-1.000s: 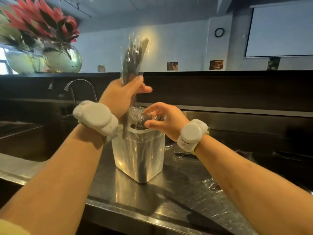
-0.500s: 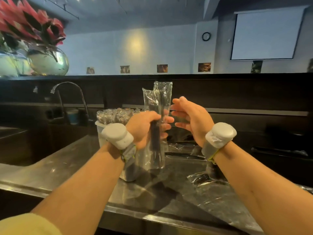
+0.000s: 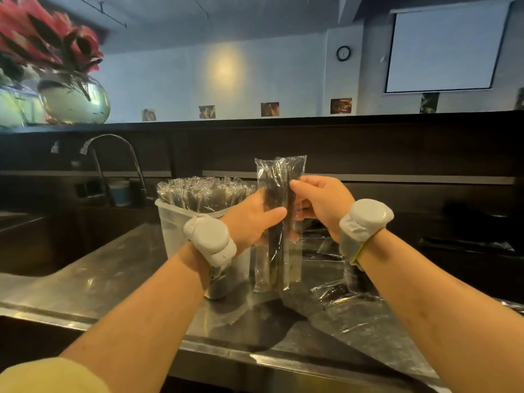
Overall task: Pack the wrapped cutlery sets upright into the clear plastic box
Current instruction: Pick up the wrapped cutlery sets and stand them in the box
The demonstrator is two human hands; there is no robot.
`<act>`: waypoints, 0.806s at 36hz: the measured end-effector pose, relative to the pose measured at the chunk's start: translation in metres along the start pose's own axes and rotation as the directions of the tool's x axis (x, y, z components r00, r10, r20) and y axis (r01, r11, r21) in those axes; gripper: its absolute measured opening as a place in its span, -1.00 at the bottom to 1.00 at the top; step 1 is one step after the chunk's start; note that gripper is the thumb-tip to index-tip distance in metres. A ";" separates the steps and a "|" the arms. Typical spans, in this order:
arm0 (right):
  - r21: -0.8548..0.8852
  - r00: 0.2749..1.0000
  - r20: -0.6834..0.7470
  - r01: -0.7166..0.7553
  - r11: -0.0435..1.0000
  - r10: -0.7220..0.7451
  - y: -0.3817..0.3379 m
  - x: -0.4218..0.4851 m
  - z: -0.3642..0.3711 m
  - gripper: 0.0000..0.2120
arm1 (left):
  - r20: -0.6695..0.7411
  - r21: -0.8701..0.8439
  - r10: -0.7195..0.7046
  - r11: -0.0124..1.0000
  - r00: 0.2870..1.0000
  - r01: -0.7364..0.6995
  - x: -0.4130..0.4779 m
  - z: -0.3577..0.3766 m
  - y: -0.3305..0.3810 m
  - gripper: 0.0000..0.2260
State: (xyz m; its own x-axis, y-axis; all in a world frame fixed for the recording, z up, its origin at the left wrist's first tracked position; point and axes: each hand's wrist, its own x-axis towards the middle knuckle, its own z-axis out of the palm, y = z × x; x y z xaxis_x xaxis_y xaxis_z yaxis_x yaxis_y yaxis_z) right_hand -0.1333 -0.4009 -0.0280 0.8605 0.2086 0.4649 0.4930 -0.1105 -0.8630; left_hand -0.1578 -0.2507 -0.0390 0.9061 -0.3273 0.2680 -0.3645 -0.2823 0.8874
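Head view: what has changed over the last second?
The left hand brought the wrapped cutlery sets down from above the clear plastic box to its right side, upright. The right hand left the box's top and now pinches them too. The box stayed on the counter, packed sets inside.

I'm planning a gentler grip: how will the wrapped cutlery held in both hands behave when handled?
The wrapped cutlery stands straight above and below the left hand and right hand, so it is probably stiff. Its glossy film likely slips. It is slim, so seemingly light.
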 end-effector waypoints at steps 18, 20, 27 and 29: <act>0.000 0.999 0.036 0.005 1.000 -0.005 -0.006 0.007 -0.010 -0.79 | -0.332 0.482 0.366 0.858 0.869 -0.178 -0.010 -0.014 0.021 -0.62; 0.095 1.000 -0.021 0.002 0.995 0.000 -0.007 0.012 -0.011 -0.83 | -0.370 0.753 0.558 0.649 0.743 -0.112 -0.011 -0.032 0.026 -0.58; 0.268 0.984 -0.177 0.068 0.961 -0.020 -0.010 0.022 -0.002 -0.86 | -0.470 0.786 -0.073 0.418 0.880 0.455 -0.002 -0.078 0.006 -0.22; 0.275 0.980 -0.194 0.097 0.956 -0.044 -0.012 0.023 0.001 -0.87 | -0.437 0.774 -0.069 0.478 0.897 0.414 -0.001 -0.081 0.008 -0.33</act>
State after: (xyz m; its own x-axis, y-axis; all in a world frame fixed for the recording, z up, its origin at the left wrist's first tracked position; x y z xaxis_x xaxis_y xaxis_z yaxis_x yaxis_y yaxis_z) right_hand -0.1193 -0.3936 -0.0075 0.8465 0.0212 0.5320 0.5200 0.1821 -0.8346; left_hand -0.1439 -0.1793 -0.0013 0.9317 0.1199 0.3428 0.0345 -0.9689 0.2451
